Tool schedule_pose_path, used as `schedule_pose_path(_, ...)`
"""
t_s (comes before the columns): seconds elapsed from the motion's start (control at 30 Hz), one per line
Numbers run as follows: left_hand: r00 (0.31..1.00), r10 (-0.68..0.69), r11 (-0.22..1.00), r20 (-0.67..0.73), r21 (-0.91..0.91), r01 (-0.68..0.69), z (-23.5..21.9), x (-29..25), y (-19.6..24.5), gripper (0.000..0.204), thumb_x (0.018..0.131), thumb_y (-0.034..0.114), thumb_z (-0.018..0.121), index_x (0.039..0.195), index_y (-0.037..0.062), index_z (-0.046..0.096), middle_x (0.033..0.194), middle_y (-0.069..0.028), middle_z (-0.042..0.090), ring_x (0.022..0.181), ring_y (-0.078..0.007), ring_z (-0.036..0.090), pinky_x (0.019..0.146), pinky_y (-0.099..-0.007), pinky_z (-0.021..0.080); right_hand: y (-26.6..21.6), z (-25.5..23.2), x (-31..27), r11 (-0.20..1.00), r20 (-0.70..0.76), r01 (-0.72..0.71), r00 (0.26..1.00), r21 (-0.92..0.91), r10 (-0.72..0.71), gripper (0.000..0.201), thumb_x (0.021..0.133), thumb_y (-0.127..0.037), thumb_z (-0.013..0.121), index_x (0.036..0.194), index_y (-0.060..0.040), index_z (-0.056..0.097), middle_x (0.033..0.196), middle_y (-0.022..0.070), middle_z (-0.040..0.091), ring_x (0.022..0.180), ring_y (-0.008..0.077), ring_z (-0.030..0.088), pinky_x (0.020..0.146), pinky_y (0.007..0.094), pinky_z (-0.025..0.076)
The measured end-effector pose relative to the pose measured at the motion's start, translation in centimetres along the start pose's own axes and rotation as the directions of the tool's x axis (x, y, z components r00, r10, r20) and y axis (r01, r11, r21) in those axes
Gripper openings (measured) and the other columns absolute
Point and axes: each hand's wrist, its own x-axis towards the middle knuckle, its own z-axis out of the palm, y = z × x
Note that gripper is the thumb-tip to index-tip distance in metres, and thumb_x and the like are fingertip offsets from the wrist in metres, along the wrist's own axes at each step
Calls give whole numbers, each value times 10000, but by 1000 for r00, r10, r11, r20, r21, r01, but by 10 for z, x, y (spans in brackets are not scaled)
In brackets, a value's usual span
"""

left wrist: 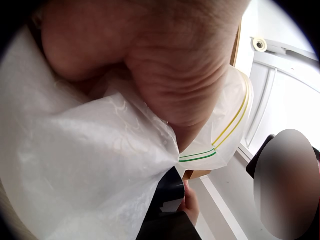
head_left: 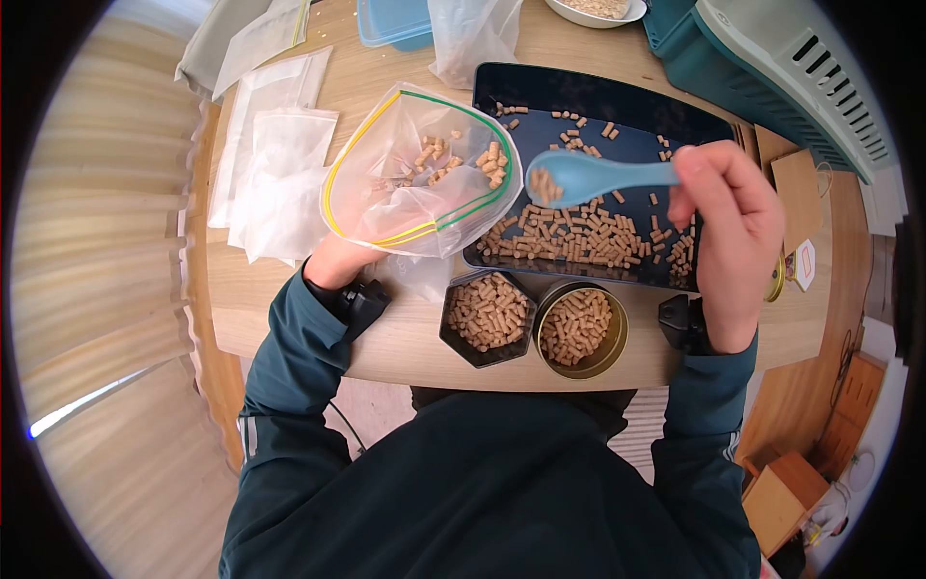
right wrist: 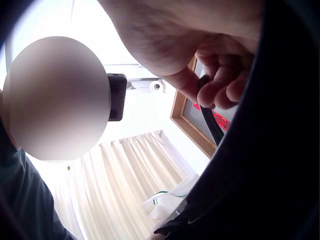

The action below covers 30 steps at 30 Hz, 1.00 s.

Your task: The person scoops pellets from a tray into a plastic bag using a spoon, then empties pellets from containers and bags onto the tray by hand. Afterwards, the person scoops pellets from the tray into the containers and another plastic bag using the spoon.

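Observation:
My left hand (head_left: pixel 340 261) holds a clear zip bag (head_left: pixel 359 179) from below, mostly hidden behind its plastic. The bag's mouth, with yellow and green zip strips, gapes upward, and several wood pellets (head_left: pixel 494 164) lie inside. In the left wrist view, white plastic (left wrist: pixel 95 160) bunches under the palm. My right hand (head_left: pixel 730 227) pinches the handle of a blue spoon (head_left: pixel 617 174) between thumb and fingers. A few pellets sit in the spoon's bowl, which is right beside the bag's rim. Beneath the spoon lies a dark blue tray (head_left: pixel 690 125) with scattered pellets, thickest along its near side.
A black hexagonal container (head_left: pixel 468 349) and a round tin (head_left: pixel 617 349), both holding pellets, stand at the table's front edge. Flat plastic bags (head_left: pixel 280 179) lie at left. At the back are a blue lidded box (head_left: pixel 394 24), a white bowl (head_left: pixel 632 12) and a teal-and-grey carrier (head_left: pixel 743 72).

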Motion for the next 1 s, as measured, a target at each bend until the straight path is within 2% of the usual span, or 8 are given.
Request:
schedule_pose_path(0.17, 1000, -6, 999, 20, -31, 6, 2, 6, 2, 539, 912, 296, 818, 1316, 6, 611, 1080, -78, 685, 927, -179, 678, 821, -302, 536, 5, 3, -3, 975, -132, 176, 979, 134, -158, 158, 1010, -118, 715, 962, 33, 716, 823, 53, 688, 717, 89, 602, 659, 221, 459)
schedule_pose_path(0.27, 999, -8, 999, 35, -48, 10, 3, 9, 3, 547, 912, 313, 818, 1314, 6, 609, 1072, -76, 683, 916, -176, 676, 809, -299, 533, 8, 4, -5, 925, 31, 340, 936, 170, -350, 138, 987, -62, 736, 1030, 67, 712, 892, 113, 717, 774, 138, 635, 689, 247, 486)
schedule_pose_path(0.33, 999, -10, 998, 46, -59, 12, 4, 6, 5, 553, 913, 325, 819, 1312, 5, 609, 1066, -75, 681, 909, -174, 674, 802, -297, 531, 10, 3, -3, 839, 201, 543, 819, 32, -538, 174, 945, -18, 773, 1075, 79, 708, 929, 132, 718, 815, 165, 648, 698, 257, 490)
schedule_pose_path(0.73, 996, -10, 993, 92, -120, 21, 3, -12, 15, 588, 913, 388, 822, 1302, 4, 604, 1036, -69, 671, 869, -165, 664, 760, -287, 520, 6, 9, -10, 958, 27, 286, 958, 8, -287, 159, 985, -2, 720, 1120, 79, 701, 945, 91, 714, 828, 124, 674, 756, 240, 532)
schedule_pose_path(0.8, 964, 219, 940, 149, -296, -168, 6, -6, 13, 759, 865, 664, 765, 1208, 4, 614, 954, -51, 622, 758, -133, 589, 672, -268, 453, 7, 10, -10, 958, 26, 288, 957, 4, -288, 157, 984, -8, 725, 1116, 75, 705, 942, 87, 714, 824, 119, 669, 747, 237, 527)
schedule_pose_path(0.83, 972, 198, 948, 128, -276, -157, 5, -5, 14, 901, 791, 820, 716, 1162, 7, 603, 928, -44, 599, 752, -130, 586, 668, -263, 445, 7, 10, -9, 954, 43, 299, 953, -19, -298, 154, 982, -13, 728, 1111, 71, 710, 940, 85, 716, 819, 115, 665, 737, 233, 518)
schedule_pose_path(0.97, 957, 235, 923, 172, -349, -164, 0, -1, 11, 941, 779, 848, 706, 1213, 21, 596, 949, -48, 587, 772, -146, 571, 674, -282, 438, 7, 11, -9, 956, 74, 290, 955, -46, -286, 140, 979, -28, 740, 1090, 56, 726, 924, 66, 718, 791, 96, 644, 698, 219, 489)
schedule_pose_path(1.0, 952, 252, 847, 175, -516, -129, 4, -1, 13, 984, 766, 879, 685, 1251, 27, 592, 959, -50, 579, 783, -156, 557, 676, -294, 431, 6, 11, -9, 956, 73, 290, 955, -46, -286, 140, 979, -28, 740, 1090, 56, 726, 924, 66, 718, 791, 96, 644, 698, 219, 489)
